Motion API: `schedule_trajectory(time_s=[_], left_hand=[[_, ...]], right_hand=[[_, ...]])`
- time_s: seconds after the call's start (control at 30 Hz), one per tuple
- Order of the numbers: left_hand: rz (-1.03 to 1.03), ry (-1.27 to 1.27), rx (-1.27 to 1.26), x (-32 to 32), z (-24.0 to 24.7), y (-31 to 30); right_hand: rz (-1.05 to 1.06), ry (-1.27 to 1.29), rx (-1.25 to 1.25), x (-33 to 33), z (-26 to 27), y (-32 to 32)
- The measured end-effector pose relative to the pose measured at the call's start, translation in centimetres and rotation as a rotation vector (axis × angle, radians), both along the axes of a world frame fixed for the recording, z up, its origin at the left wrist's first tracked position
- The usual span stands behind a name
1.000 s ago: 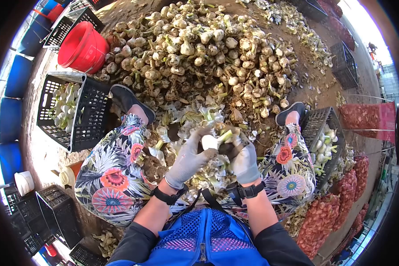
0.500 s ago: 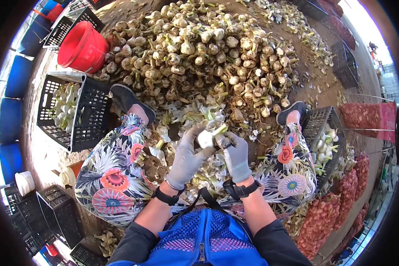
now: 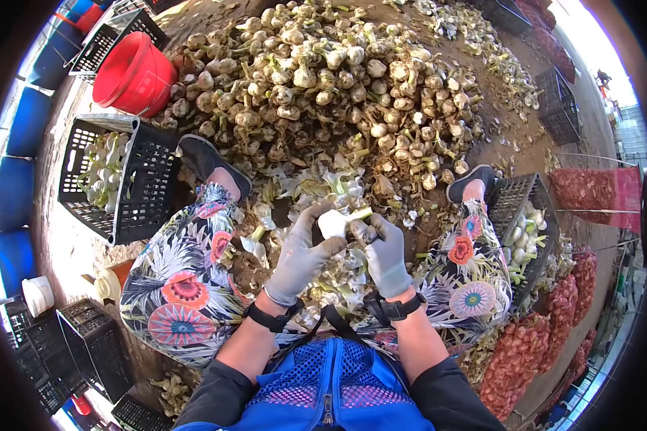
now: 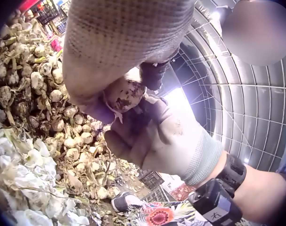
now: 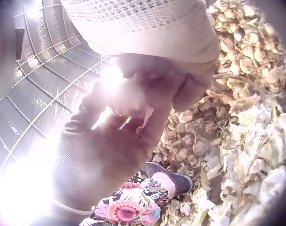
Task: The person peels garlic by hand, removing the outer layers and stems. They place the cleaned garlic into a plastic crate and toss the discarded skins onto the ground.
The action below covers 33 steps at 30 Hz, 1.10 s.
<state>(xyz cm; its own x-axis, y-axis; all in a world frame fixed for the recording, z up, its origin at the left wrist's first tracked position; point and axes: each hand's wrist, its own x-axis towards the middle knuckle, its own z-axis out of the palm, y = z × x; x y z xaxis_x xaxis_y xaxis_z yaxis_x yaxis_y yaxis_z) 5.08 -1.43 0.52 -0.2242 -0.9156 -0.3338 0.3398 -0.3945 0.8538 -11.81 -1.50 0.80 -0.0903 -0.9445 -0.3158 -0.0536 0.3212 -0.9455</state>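
Between my two gloved hands is a garlic bulb (image 3: 332,224), white on top, with a short green stem (image 3: 360,214) pointing right. My left hand (image 3: 297,260) grips the bulb from the left, fingers round its far side and thumb along the near side. At the bulb's right side, my right hand (image 3: 387,257) has its curled fingers and thumb pinching at the skin. In the left wrist view, the bulb (image 4: 125,95) shows brown dirt patches, and a loose strip of peel hangs from it. Glare washes out part of the bulb in the right wrist view.
A large heap of garlic (image 3: 316,79) lies ahead, with shed peels (image 3: 345,284) below my hands. Black crates holding garlic stand at left (image 3: 147,187) and right (image 3: 514,197). A red bucket (image 3: 133,75) is at far left; filled red net bags (image 3: 521,359) lie at right.
The bulb and my right hand have shifted slightly left. The bulb has turned, showing more white, and my right fingers have come in closer against it.
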Motion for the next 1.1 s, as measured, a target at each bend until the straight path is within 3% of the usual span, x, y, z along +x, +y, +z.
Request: schedule_trajectory(time_s=[0.07, 0.13, 0.2, 0.43, 0.5, 0.53, 0.6, 0.63, 0.7, 0.83, 0.9, 0.93, 1.0, 1.03, 1.1], left_hand=[[0.015, -0.004, 0.005, -0.4, -0.2, 0.1], [0.026, -0.008, 0.015, -0.6, -0.2, 0.3], [-0.005, -0.588, -0.436, -0.8, 0.0, 0.0], [-0.021, -0.677, -0.551, -0.8, -0.4, 0.3], [-0.001, -0.402, -0.264, -0.9, -1.3, 0.5], [-0.002, -0.401, -0.263, -0.7, -1.1, 0.5], [-0.020, -0.109, -0.030, -0.4, -0.4, 0.4], [-0.021, -0.109, -0.029, -0.4, -0.4, 0.4], [0.028, 0.160, 0.131, -0.6, -0.4, 0.4], [-0.046, -0.061, -0.024, -0.6, -1.2, 0.5], [-0.003, -0.136, -0.133, -0.9, -0.9, 0.7], [-0.005, -0.137, -0.133, -0.8, -1.1, 0.8], [0.045, 0.129, 0.036, -0.3, -1.7, 1.0], [0.044, 0.129, 0.035, 0.0, -1.5, 1.0], [0.049, 0.244, 0.168, 0.6, -0.9, 1.1]], right_hand=[[0.018, -0.048, 0.203, -0.7, -0.1, 0.1], [-0.011, -0.146, 0.191, -0.5, -0.1, 0.1], [-0.045, -0.288, 0.220, -0.6, 0.7, 0.0], [-0.024, -0.344, 0.154, -0.9, -1.6, 0.1], [0.043, -0.291, 0.120, -1.1, 0.1, 0.0], [0.041, -0.291, 0.120, -1.3, -0.3, 0.0], [0.083, -0.198, 0.185, -1.8, -1.3, -0.2], [0.083, -0.198, 0.186, -2.0, -1.3, -0.2], [0.150, -0.133, 0.135, -2.2, -1.2, -0.1], [0.186, -0.113, 0.092, -1.9, -2.0, 0.2], [0.016, -0.371, 0.142, -0.8, -0.1, 0.3], [0.014, -0.372, 0.141, -1.0, -0.1, 0.3], [0.192, -0.340, 0.137, -1.6, 0.0, 0.1], [0.191, -0.341, 0.136, -1.9, -0.3, 0.2], [0.356, 0.003, -0.028, -2.5, -1.5, 0.5]])
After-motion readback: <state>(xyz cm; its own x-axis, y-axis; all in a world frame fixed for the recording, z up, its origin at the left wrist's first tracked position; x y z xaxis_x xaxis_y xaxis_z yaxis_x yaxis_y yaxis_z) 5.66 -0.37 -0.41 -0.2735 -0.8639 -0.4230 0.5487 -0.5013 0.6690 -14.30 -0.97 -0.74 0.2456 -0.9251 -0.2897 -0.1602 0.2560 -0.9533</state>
